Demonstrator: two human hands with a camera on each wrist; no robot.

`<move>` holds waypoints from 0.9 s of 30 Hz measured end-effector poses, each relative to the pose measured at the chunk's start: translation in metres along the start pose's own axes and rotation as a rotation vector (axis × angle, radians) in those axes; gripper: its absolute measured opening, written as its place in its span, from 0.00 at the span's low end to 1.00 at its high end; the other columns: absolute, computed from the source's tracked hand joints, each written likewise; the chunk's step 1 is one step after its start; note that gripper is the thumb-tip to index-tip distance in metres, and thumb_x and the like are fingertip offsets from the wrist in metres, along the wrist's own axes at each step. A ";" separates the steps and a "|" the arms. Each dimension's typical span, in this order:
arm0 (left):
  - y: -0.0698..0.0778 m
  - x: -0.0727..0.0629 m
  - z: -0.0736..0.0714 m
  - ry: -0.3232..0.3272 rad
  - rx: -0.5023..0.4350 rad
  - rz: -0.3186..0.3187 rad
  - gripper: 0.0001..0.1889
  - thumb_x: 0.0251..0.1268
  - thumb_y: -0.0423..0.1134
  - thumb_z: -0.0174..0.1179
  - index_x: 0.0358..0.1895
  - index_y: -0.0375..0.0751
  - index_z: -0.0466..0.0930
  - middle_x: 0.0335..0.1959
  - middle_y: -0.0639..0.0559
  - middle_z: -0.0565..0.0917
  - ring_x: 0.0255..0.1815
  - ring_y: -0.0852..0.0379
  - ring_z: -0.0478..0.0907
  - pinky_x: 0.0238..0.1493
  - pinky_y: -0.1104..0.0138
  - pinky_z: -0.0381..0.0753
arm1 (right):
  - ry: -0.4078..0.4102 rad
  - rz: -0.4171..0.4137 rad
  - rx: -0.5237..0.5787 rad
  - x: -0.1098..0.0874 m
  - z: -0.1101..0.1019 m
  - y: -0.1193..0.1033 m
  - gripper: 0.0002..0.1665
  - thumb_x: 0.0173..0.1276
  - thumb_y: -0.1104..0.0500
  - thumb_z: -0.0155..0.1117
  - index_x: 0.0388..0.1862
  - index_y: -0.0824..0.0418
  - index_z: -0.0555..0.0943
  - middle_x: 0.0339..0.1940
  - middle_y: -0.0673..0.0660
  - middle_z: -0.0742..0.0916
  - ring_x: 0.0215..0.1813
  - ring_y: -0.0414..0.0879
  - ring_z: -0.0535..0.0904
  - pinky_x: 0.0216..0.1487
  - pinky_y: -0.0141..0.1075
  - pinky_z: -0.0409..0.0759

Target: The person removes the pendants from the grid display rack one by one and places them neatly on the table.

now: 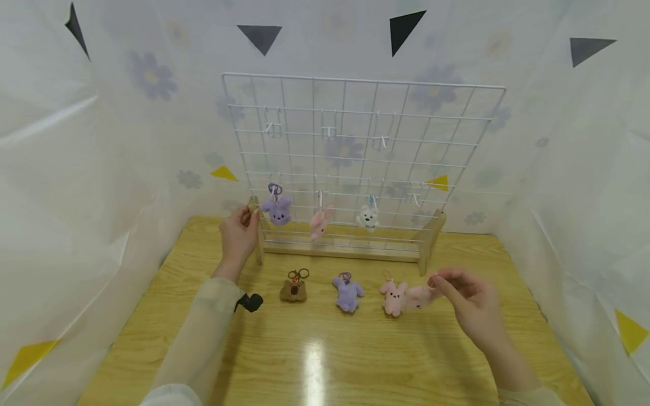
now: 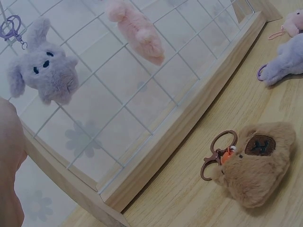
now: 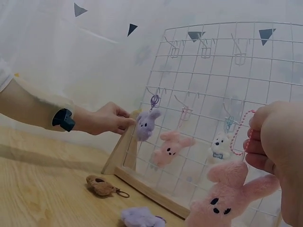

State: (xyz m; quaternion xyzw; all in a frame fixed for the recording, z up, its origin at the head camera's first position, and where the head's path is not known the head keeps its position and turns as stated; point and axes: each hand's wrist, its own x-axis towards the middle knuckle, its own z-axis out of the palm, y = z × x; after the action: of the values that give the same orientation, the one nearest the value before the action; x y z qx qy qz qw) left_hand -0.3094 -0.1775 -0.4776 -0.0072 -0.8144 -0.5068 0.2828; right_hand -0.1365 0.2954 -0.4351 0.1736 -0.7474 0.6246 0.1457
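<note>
My left hand (image 1: 240,237) grips the top of the left wooden post (image 1: 259,237) of a white wire grid rack. With thumb and fingers my right hand (image 1: 472,310) pinches the pink-and-white cord loop (image 3: 240,135) of a pink bunny plush keychain (image 3: 222,203), which hangs below the hand in front of the rack's right part. On the grid's lower hooks hang a purple plush keychain (image 1: 278,212), a pink bunny keychain (image 1: 319,223) and a white bear keychain (image 1: 368,217). A lower hook (image 1: 415,198) at the right carries nothing.
Before the rack lie a brown plush keychain (image 2: 260,165), a purple plush keychain (image 1: 347,294) and another pink bunny keychain (image 1: 393,298) on the wooden table (image 1: 376,355). Three bare hooks, one being the middle hook (image 1: 329,132), sit on the upper grid. Patterned sheeting surrounds the table.
</note>
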 end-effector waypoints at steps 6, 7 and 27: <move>0.001 0.001 0.000 0.000 0.000 0.007 0.16 0.79 0.36 0.64 0.56 0.24 0.85 0.47 0.31 0.89 0.48 0.41 0.90 0.49 0.59 0.91 | -0.027 0.030 -0.013 -0.014 0.000 0.004 0.05 0.75 0.77 0.62 0.44 0.75 0.84 0.39 0.65 0.89 0.39 0.49 0.89 0.44 0.33 0.91; 0.000 0.001 0.000 0.001 0.000 0.007 0.16 0.78 0.36 0.64 0.56 0.24 0.85 0.47 0.30 0.89 0.48 0.41 0.90 0.48 0.59 0.91 | -0.034 0.039 -0.015 -0.016 0.000 0.005 0.05 0.75 0.77 0.62 0.45 0.75 0.84 0.40 0.65 0.89 0.39 0.50 0.89 0.45 0.33 0.91; 0.000 0.002 0.000 -0.001 0.009 0.004 0.15 0.78 0.35 0.64 0.55 0.24 0.85 0.47 0.30 0.89 0.48 0.40 0.90 0.49 0.58 0.91 | -0.095 0.141 -0.013 -0.059 -0.002 0.007 0.05 0.77 0.76 0.61 0.46 0.73 0.84 0.42 0.67 0.89 0.42 0.51 0.89 0.45 0.39 0.92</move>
State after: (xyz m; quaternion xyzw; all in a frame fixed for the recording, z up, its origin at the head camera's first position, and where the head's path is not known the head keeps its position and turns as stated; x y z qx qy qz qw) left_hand -0.3107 -0.1784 -0.4771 -0.0077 -0.8166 -0.5026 0.2835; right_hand -0.0865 0.3030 -0.4670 0.1491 -0.7679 0.6193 0.0668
